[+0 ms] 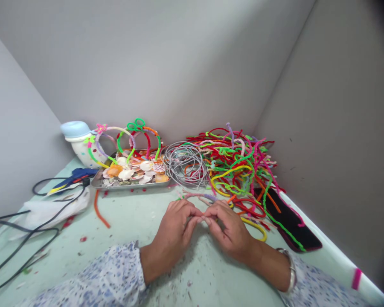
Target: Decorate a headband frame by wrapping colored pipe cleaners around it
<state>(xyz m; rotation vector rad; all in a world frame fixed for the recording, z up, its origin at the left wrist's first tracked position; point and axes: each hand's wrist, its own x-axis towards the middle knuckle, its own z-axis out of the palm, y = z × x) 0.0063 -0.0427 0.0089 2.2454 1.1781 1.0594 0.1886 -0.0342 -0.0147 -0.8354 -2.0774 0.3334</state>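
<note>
My left hand (176, 226) and my right hand (228, 226) meet above the middle of the table, thumbs and forefingers pinched tip to tip. A thin pink and purple fuzzy pipe cleaner (196, 195) curves behind the fingers from one hand to the other. Its ends are hidden by my hands, and what lies right at the fingertips is too small to make out. Just past my right hand, yellow and red bent pipe cleaners (254, 207) lie at the edge of a large tangled heap (233, 157) of many colours.
Shells (141, 168) fill a metal tray (131, 186), with pipe-cleaner-wrapped headbands (147, 128) standing on them. Beside it sit coiled grey wire (185, 166) and a white container with a blue lid (80, 140). A black cable (41, 230) lies left, a dark phone-like slab (294, 221) right.
</note>
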